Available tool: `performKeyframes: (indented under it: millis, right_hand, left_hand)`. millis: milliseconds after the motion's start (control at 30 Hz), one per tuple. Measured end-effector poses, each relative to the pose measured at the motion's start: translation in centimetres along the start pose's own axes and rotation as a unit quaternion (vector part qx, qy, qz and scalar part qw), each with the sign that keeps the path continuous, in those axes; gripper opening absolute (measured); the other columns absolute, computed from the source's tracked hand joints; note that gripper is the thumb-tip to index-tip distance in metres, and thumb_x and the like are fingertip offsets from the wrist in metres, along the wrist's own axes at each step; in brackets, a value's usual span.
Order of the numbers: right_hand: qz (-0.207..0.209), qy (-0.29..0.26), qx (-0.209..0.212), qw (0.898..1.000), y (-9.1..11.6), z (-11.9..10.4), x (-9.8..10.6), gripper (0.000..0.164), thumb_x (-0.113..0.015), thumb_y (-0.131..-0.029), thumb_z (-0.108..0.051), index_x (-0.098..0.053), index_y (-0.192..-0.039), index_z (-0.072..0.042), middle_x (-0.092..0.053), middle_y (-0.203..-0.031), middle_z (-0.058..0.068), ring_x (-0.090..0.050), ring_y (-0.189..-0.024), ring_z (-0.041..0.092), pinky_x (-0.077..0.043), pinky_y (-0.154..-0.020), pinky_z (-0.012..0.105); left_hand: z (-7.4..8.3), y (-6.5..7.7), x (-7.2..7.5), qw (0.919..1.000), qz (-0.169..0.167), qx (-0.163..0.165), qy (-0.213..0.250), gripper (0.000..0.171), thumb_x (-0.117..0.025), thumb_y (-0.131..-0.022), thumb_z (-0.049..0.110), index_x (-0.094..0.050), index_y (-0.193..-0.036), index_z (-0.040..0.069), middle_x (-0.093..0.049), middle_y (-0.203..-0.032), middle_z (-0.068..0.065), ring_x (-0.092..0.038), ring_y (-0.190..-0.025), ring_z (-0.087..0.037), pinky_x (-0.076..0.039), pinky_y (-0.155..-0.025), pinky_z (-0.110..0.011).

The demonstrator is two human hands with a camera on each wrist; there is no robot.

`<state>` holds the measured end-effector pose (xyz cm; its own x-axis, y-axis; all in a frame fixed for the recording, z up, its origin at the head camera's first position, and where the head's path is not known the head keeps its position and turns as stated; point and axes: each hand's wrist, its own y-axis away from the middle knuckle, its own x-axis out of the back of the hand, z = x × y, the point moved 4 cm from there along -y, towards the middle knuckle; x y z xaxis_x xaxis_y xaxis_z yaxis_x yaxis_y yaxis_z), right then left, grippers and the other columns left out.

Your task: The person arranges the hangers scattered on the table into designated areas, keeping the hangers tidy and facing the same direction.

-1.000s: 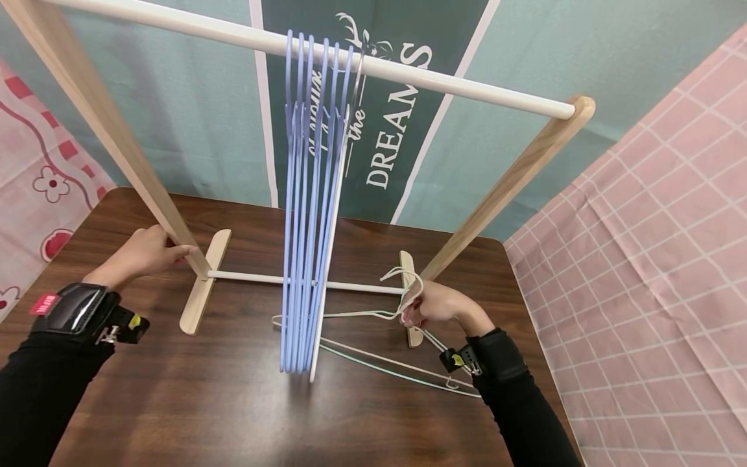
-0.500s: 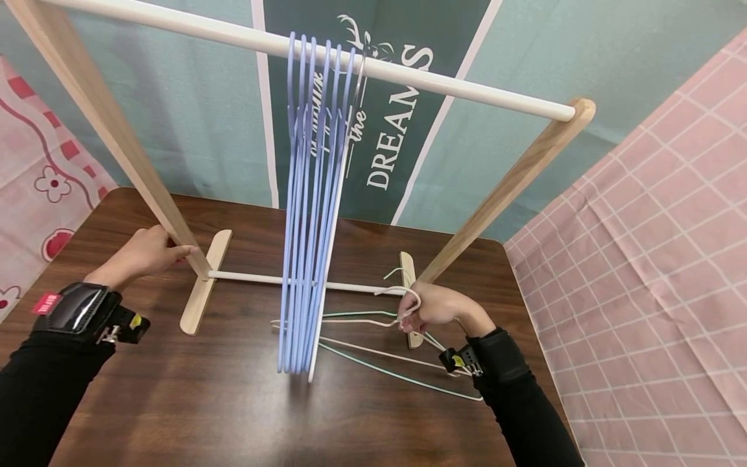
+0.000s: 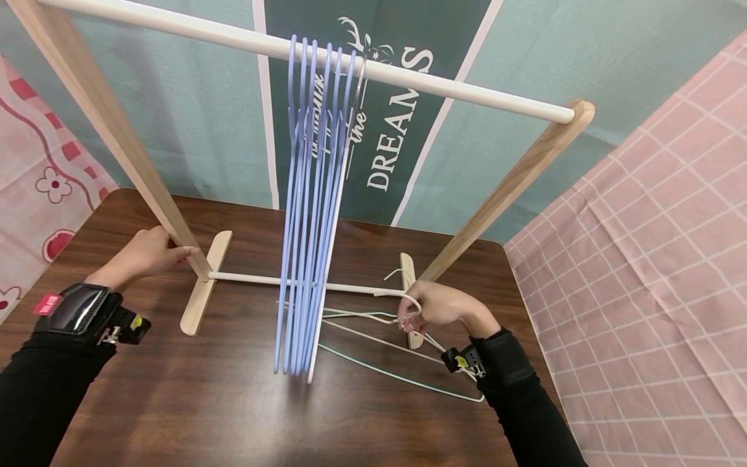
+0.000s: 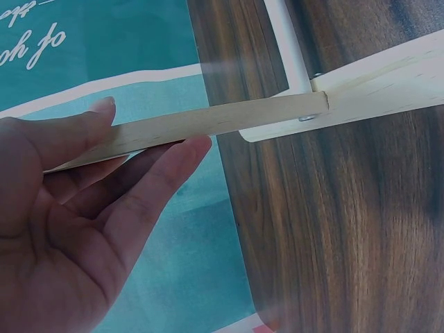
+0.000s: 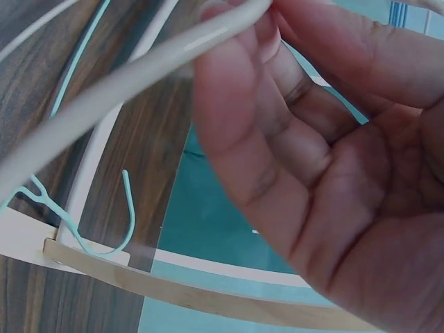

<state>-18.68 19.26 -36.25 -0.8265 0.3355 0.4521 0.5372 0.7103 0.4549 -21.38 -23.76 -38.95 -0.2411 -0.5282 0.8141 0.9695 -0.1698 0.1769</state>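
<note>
My left hand (image 3: 146, 253) holds the left wooden post (image 3: 125, 146) of a clothes rack low down; in the left wrist view the thumb lies on one side of the post and the fingers on the other. Near the right foot of the rack, my right hand (image 3: 440, 303) pinches a white hanger (image 5: 104, 114) close to its hook, and its long bar runs left behind the hung hangers. A mint-green hanger (image 3: 391, 375) lies on the table under it, its hook by the right foot. Several blue hangers (image 3: 303, 259) and a white one (image 3: 327, 272) hang from the top rail (image 3: 467, 91).
The rack stands on a dark wooden table (image 3: 204, 402). Its right post (image 3: 502, 201) rises just behind my right hand, and a white lower bar (image 3: 245, 277) joins the feet. A teal curtain (image 3: 192, 130) hangs behind, a pink checked cloth (image 3: 642, 259) at right.
The white hanger in my right hand has tilted and risen slightly, coming apart from the green hanger, which now lies separately below. The hung hangers sway a little. My left hand stays put.
</note>
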Motion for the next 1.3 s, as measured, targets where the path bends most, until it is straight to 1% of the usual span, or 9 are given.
performKeyframes:
  millis: [100, 200, 367, 433, 600, 733, 967, 1167, 1300]
  right_hand:
    - [0.011, 0.000, 0.007, 1.000, 0.1, -0.1, 0.3, 0.016, -0.057, -0.078, 0.014, -0.067, -0.079, 0.002, -0.061, -0.070, 0.003, -0.053, -0.058, 0.013, -0.048, -0.053, 0.030]
    - [0.027, 0.000, 0.007, 1.000, 0.3, 0.0, 0.7, 0.016, -0.057, -0.078, 0.013, -0.068, -0.079, 0.001, -0.061, -0.070, 0.003, -0.054, -0.058, 0.016, -0.049, -0.053, 0.030]
    - [0.057, 0.007, -0.001, 0.998, 0.6, -0.1, 1.2, 0.015, -0.056, -0.081, 0.010, -0.068, -0.078, 0.000, -0.061, -0.068, 0.003, -0.055, -0.058, 0.021, -0.050, -0.054, 0.034]
    - [0.067, 0.007, -0.004, 0.998, 0.7, -0.2, 1.4, 0.015, -0.054, -0.082, 0.011, -0.067, -0.078, 0.003, -0.060, -0.068, 0.003, -0.056, -0.059, 0.022, -0.051, -0.055, 0.035]
    - [0.089, -0.007, -0.013, 0.996, 1.0, -0.5, 1.8, 0.015, -0.053, -0.082, 0.013, -0.065, -0.077, 0.004, -0.059, -0.068, 0.004, -0.056, -0.061, 0.019, -0.050, -0.056, 0.034]
    - [0.105, -0.019, -0.017, 0.994, 1.2, -0.6, 2.1, 0.014, -0.055, -0.082, 0.012, -0.066, -0.077, 0.003, -0.058, -0.067, 0.005, -0.055, -0.060, 0.017, -0.050, -0.056, 0.033]
    - [0.134, -0.015, -0.022, 0.991, 1.7, -0.9, 2.7, 0.009, -0.057, -0.082, 0.010, -0.065, -0.080, 0.008, -0.061, -0.068, 0.009, -0.059, -0.059, 0.017, -0.052, -0.059, 0.039]
    - [0.154, -0.025, -0.024, 0.987, 1.9, -0.9, 3.0, 0.008, -0.057, -0.082, 0.010, -0.065, -0.083, 0.010, -0.064, -0.072, 0.016, -0.061, -0.060, 0.018, -0.052, -0.058, 0.036]
    - [0.159, -0.038, -0.024, 0.986, 2.0, -1.0, 3.2, 0.010, -0.056, -0.082, 0.012, -0.065, -0.085, 0.010, -0.064, -0.072, 0.015, -0.061, -0.061, 0.019, -0.052, -0.058, 0.035]
  left_hand:
    - [0.0, 0.0, 0.0, 1.0000, -0.001, -0.001, 0.003, 0.039, -0.053, -0.093, 0.022, -0.056, -0.100, -0.017, -0.062, -0.066, -0.004, -0.059, -0.062, -0.018, -0.041, -0.053, -0.031]
    - [0.0, 0.1, 0.0, 1.0000, 0.000, -0.002, 0.005, 0.038, -0.054, -0.092, 0.021, -0.056, -0.099, -0.016, -0.062, -0.067, -0.004, -0.059, -0.062, -0.016, -0.041, -0.054, -0.031]
    - [0.1, 0.1, 0.0, 1.0000, 0.001, -0.004, 0.008, 0.039, -0.054, -0.092, 0.022, -0.056, -0.100, -0.016, -0.063, -0.067, -0.004, -0.058, -0.061, -0.014, -0.042, -0.054, -0.031]
    - [0.1, 0.1, 0.0, 1.0000, 0.003, -0.005, 0.008, 0.039, -0.054, -0.092, 0.022, -0.056, -0.100, -0.015, -0.063, -0.068, -0.005, -0.059, -0.061, -0.015, -0.042, -0.054, -0.031]
    - [0.0, 0.1, 0.0, 1.0000, 0.004, -0.003, 0.008, 0.039, -0.054, -0.092, 0.023, -0.056, -0.100, -0.015, -0.063, -0.068, -0.005, -0.059, -0.062, -0.015, -0.042, -0.054, -0.031]
    - [0.0, 0.1, -0.1, 1.0000, 0.003, 0.000, 0.006, 0.039, -0.054, -0.092, 0.024, -0.057, -0.099, -0.015, -0.062, -0.067, -0.003, -0.058, -0.061, -0.014, -0.042, -0.054, -0.031]
    - [0.0, 0.1, -0.1, 0.9999, 0.000, -0.001, 0.012, 0.040, -0.053, -0.092, 0.023, -0.056, -0.101, -0.016, -0.063, -0.069, -0.005, -0.059, -0.062, -0.016, -0.043, -0.055, -0.031]
    - [0.0, 0.1, 0.0, 1.0000, -0.002, 0.001, 0.007, 0.039, -0.053, -0.093, 0.023, -0.056, -0.100, -0.016, -0.061, -0.067, -0.005, -0.056, -0.060, -0.015, -0.040, -0.054, -0.031]
    - [0.1, 0.2, 0.0, 1.0000, -0.003, 0.000, 0.008, 0.039, -0.053, -0.093, 0.023, -0.056, -0.101, -0.016, -0.062, -0.068, -0.006, -0.058, -0.061, -0.016, -0.041, -0.054, -0.031]
